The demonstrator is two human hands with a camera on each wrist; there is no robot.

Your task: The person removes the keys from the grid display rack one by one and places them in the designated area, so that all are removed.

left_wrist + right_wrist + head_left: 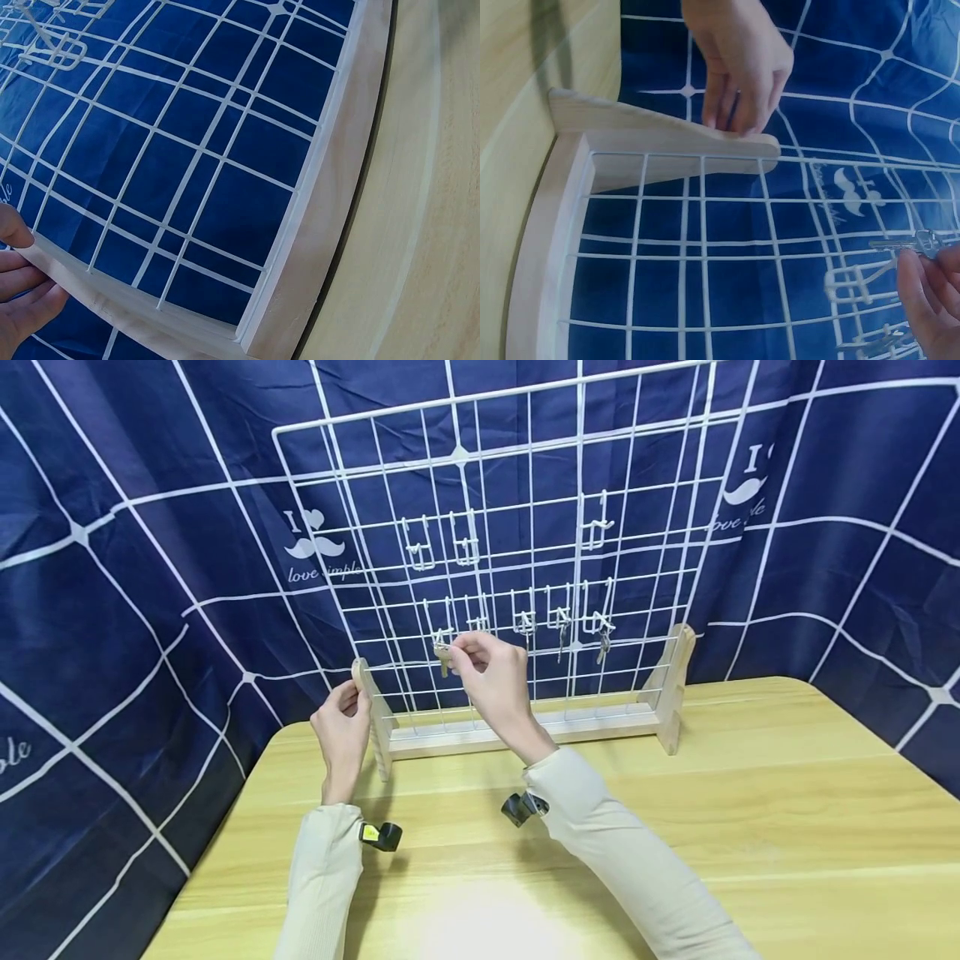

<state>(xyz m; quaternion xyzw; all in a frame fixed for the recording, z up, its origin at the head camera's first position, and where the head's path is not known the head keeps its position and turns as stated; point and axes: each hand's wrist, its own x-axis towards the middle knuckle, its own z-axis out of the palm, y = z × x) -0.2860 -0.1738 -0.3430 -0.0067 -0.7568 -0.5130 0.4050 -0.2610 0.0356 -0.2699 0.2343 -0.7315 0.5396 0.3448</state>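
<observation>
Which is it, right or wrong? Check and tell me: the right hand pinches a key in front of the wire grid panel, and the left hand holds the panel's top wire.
Wrong on one point: the head view shows the left hand holding the left wooden side support instead. The right hand does pinch a key in front of the wire grid panel.

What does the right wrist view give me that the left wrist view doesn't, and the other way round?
Only right wrist: the right hand, pinching a key, and the moustache print on the cloth.

Only left wrist: no separate object I can make out, just a closer look at the lower corner of the end support.

Both: the left hand holding that support, the wire grid, white hooks, base board, table and cloth.
</observation>
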